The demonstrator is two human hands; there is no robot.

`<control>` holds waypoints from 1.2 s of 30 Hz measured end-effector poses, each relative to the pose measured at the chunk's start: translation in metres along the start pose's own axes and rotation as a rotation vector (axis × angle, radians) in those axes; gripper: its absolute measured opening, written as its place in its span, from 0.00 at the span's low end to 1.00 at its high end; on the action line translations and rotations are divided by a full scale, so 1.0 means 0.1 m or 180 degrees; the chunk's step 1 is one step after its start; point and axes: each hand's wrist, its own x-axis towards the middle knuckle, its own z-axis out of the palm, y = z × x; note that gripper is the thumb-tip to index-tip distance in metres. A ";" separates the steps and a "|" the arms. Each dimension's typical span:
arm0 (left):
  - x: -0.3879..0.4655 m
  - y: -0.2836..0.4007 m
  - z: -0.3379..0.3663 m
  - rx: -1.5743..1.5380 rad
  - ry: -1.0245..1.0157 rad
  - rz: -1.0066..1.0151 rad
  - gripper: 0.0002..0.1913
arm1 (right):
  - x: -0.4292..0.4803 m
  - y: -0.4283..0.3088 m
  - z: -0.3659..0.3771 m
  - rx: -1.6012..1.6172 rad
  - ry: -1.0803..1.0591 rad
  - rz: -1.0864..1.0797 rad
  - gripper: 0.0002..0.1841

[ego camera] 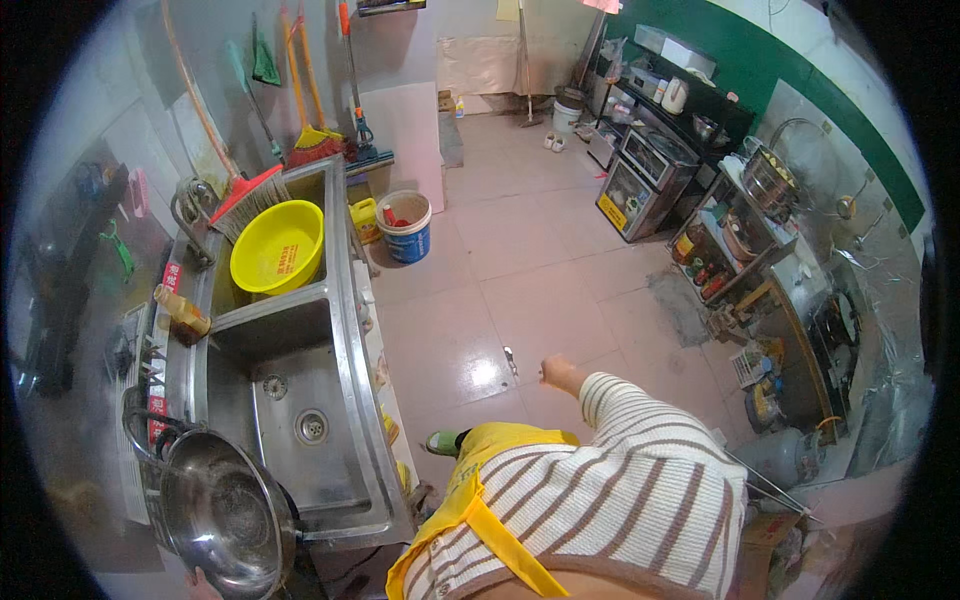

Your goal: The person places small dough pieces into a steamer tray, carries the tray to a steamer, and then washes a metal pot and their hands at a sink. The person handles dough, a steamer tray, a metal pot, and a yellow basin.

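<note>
A large stainless steel basin [225, 502] stands tilted at the near corner of the double sink, its inside showing. At its lower rim, my left hand [201, 585] is gripping the edge; only the fingers show at the picture's bottom. My right hand [561, 373] is stretched out above the tiled floor, fingers curled and nothing visible in it. Beside the basin is the bare near bowl of the steel sink [300, 472], with its drain [311, 427]. A yellow plastic basin [277, 247] rests over the far bowl.
An open bottle [182, 311] stands on the sink's back ledge. Past the sink are a mop [251, 199], a yellow jug [365, 220] and a bucket [406, 236]. A glass-fronted cabinet [646, 184], shelves with jars [712, 255] and a stove [840, 319] line the right side.
</note>
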 end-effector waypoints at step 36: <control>0.09 -0.22 0.30 -0.1746 0.0017 -0.1214 0.24 | -0.04 -0.38 -0.23 0.0690 -0.0962 -0.0591 0.16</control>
